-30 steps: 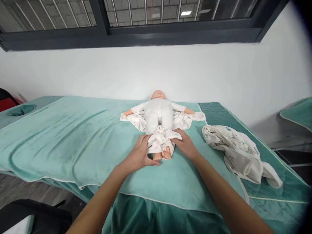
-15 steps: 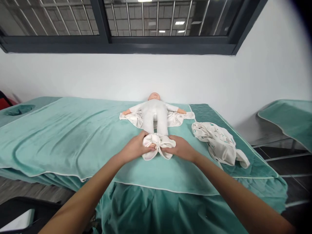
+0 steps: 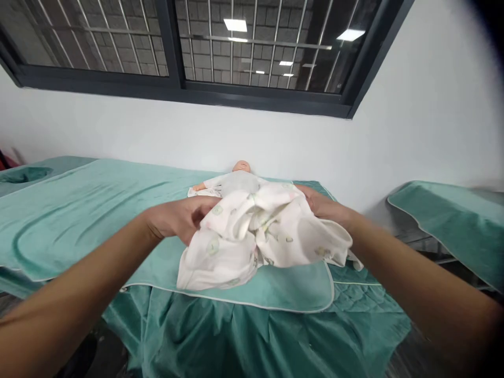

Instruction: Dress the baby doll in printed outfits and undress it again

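Observation:
A baby garment [image 3: 236,252], white with small printed figures, is bunched up in front of me above the bed. My left hand [image 3: 181,216] is closed on its left side. On the other side my right hand [image 3: 325,203] grips its upper right edge, the fingers partly hidden by cloth. Behind the garment a baby doll [image 3: 241,181] in white lies on its back, head toward the wall. Its legs and one arm are hidden by the cloth. Another piece of white cloth [image 3: 199,192] is spread under the doll's visible arm.
A green cover [image 3: 98,210] lies over the bed, its pale-edged front hanging into a pleated skirt [image 3: 236,336]. A white wall [image 3: 275,136] and barred window [image 3: 252,58] stand behind. Another green-covered surface [image 3: 452,226] is at the right.
Both hands have risen from the doll's feet and spread apart, with a larger printed garment now between them. The doll's legs have become hidden. The camera view has shifted.

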Available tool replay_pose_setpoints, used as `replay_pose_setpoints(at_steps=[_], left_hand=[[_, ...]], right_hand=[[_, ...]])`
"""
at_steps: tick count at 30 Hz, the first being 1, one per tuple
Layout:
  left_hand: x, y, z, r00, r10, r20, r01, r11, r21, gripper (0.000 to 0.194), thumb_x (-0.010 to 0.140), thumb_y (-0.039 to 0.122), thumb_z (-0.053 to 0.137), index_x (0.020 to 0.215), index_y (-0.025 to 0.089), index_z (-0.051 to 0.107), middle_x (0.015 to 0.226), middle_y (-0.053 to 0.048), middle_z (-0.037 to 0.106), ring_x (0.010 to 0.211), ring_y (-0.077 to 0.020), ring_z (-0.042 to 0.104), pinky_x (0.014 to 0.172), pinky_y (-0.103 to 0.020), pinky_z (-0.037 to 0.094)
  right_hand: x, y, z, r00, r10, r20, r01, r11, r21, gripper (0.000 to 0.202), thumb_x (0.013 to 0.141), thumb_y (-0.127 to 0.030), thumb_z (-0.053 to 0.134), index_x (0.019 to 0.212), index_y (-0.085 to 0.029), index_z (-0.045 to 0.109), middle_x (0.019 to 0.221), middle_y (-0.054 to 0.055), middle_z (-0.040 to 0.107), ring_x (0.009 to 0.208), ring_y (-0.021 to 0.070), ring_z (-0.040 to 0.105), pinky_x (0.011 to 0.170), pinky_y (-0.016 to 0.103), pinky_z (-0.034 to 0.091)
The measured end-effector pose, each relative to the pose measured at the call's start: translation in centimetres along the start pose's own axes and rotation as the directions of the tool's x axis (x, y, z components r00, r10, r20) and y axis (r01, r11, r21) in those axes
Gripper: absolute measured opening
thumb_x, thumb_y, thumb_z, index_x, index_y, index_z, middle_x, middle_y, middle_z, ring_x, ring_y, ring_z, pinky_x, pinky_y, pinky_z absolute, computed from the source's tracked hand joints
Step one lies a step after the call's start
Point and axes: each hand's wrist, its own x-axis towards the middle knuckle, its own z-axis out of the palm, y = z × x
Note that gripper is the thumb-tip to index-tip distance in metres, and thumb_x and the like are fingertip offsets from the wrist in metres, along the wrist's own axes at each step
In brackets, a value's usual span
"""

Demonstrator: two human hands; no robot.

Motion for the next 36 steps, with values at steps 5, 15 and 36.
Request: replay_pose_setpoints(at_steps=[5, 15, 36], left_hand=[[1.0, 5.4, -0.1, 0.985, 0.130, -0.110, -0.125, 0.991, 0.049, 0.083, 0.042, 0.088, 0.068, 0.086, 0.018, 0.072, 0.078, -0.012, 0.071, 0.086, -0.0334, 0.070, 0.074, -0.042, 0.058], [3.0, 11.9, 2.3, 0.896, 0.344, -0.282, -0.229, 0.900, 0.371, 0.037, 0.078, 0.053, 0.071, 0.090, 0.017, 0.071, 0.082, -0.008, 0.068, 0.077, -0.0241, 0.069, 0.067, -0.039, 0.059], [4.2, 2.3, 5.5, 0.603, 0.592, -0.534, -0.400, 0.804, 0.439, 0.053, 0.085, 0.044, 0.064, 0.132, 0.028, 0.047, 0.133, -0.008, 0.057, 0.126, -0.0265, 0.055, 0.102, -0.043, 0.050]], right_hand=[[-1.0, -5.5, -0.9, 0.995, 0.004, 0.101, -0.004, 1.000, 0.002, 0.061, 0.067, -0.073, 0.070, 0.093, -0.018, 0.068, 0.083, 0.003, 0.070, 0.078, 0.0182, 0.066, 0.071, 0.030, 0.052], [-1.0, -12.1, -1.2, 0.994, -0.081, -0.079, 0.036, 0.890, -0.455, 0.031, 0.072, -0.048, 0.080, 0.069, -0.019, 0.067, 0.057, -0.003, 0.056, 0.052, 0.0105, 0.053, 0.050, 0.024, 0.038], [1.9, -5.0, 1.6, 0.999, 0.013, -0.037, -0.020, 0.978, -0.210, 0.035, 0.081, -0.053, 0.070, 0.074, -0.019, 0.063, 0.069, -0.001, 0.059, 0.060, 0.0107, 0.052, 0.055, 0.024, 0.042]])
